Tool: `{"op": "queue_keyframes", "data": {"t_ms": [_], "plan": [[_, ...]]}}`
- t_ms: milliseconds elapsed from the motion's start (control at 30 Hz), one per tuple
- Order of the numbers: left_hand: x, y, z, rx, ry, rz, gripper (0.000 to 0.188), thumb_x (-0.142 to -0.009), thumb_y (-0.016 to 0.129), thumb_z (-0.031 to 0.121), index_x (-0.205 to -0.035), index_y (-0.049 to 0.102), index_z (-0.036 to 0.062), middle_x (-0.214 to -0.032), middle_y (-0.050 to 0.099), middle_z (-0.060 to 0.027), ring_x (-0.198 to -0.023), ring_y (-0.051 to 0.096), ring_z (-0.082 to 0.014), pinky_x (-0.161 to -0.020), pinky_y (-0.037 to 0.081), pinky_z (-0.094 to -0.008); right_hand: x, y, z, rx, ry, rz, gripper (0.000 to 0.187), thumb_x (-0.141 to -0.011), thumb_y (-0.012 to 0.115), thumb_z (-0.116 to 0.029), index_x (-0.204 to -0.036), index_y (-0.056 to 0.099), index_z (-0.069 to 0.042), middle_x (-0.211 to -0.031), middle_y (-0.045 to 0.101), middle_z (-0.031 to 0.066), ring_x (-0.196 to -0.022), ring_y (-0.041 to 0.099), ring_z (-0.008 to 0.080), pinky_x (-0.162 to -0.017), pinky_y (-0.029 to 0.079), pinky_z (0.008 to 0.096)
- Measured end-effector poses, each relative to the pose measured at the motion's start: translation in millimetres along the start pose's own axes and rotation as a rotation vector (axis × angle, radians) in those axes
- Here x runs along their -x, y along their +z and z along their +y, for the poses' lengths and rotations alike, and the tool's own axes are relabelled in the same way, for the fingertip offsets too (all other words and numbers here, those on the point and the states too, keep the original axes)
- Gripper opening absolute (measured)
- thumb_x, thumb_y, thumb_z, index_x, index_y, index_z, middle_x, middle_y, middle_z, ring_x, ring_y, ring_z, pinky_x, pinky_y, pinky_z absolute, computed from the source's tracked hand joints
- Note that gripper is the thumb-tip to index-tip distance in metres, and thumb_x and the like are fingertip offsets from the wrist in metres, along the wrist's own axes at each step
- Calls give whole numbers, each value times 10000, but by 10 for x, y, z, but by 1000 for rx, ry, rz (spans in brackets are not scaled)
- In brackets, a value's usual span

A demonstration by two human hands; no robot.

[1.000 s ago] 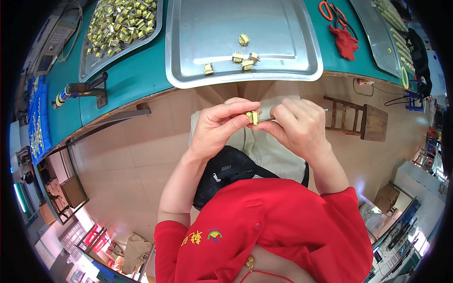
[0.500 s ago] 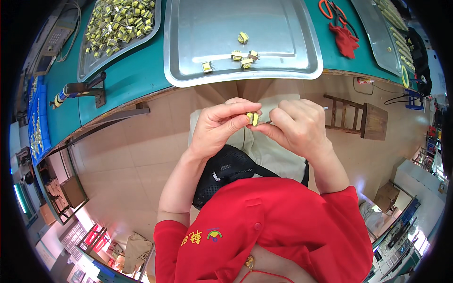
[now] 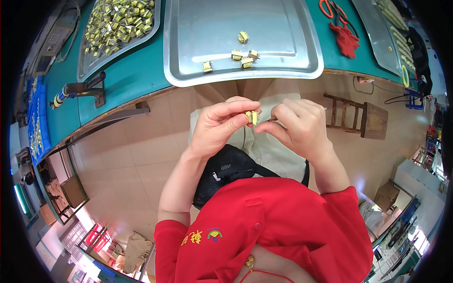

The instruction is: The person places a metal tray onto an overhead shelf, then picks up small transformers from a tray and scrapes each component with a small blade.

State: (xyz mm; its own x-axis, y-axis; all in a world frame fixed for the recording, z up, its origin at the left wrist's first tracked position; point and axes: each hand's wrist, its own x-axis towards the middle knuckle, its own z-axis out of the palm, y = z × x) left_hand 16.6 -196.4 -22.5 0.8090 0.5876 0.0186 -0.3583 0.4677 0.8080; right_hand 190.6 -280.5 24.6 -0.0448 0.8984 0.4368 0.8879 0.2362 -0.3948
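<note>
Over my lap, in front of the table edge, my left hand (image 3: 219, 125) pinches a small yellow-taped transformer (image 3: 253, 117) between thumb and fingertips. Metal pins stick out from the transformer's side. My right hand (image 3: 299, 123) is closed around a thin metal tool (image 3: 273, 119), just right of the transformer and apart from it. Most of this tool is hidden in the fist, so its exact kind cannot be made out. Beyond my hands, several similar transformers (image 3: 247, 62) lie on a large metal tray (image 3: 198, 80).
At the far left, a second metal tray (image 3: 85, 70) holds a heap of transformers. A dark clamp-like fixture (image 3: 85, 88) is fixed at the table's left edge. Orange-handled scissors (image 3: 340, 19) and a red cloth (image 3: 345, 40) lie right of the large tray. A wooden stool (image 3: 373, 121) stands at right.
My right hand has drawn slightly right, and the tool's tip has come away from the transformer. My left hand keeps its pinch, with the transformer turned a little.
</note>
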Motion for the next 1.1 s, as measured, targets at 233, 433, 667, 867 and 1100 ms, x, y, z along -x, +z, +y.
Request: {"op": "queue_keyframes", "data": {"t_ms": [233,433,667,867,1100], "plan": [[-13,4,12,-25,-19,-29,248,-886,534,19,-1122,596,-26,-1014,567,-85,-888,552,-140,-773,466,-267,-6,6,-19,102,-42,41,422,-660,716,-428,-606,457,-99,-519,397,22,-439,433,198,-417,326,310],[2,-3,-6,-67,-48,-3,245,-895,530,46,-1120,596,-26,-1022,578,-85,-911,554,-129,-778,465,-261,-7,-11,-35,153,-94,47,424,-640,736,-412,-587,447,-106,-530,368,9,-443,410,177,-418,309,297],[10,-1,-15,114,-129,14,255,-907,528,79,-1140,585,-7,-1019,614,-80,-880,564,-117,-755,464,-248,-8,-58,20,115,-107,46,419,-624,733,-426,-619,468,-103,-552,399,10,-468,423,181,-437,309,299],[10,-30,-22,125,-136,-23,240,-912,515,76,-1119,584,-25,-1028,597,-105,-907,561,-149,-763,468,-263,-86,-108,-5,166,-154,29,426,-637,709,-452,-642,471,-98,-585,396,18,-500,424,183,-460,305,295],[3,0,-24,104,-103,-40,252,-916,514,83,-1132,587,-23,-999,597,-79,-852,558,-123,-744,459,-248,-96,-88,-16,192,-199,12,421,-649,701,-447,-633,465,-99,-588,376,17,-510,416,172,-463,299,284]]}}
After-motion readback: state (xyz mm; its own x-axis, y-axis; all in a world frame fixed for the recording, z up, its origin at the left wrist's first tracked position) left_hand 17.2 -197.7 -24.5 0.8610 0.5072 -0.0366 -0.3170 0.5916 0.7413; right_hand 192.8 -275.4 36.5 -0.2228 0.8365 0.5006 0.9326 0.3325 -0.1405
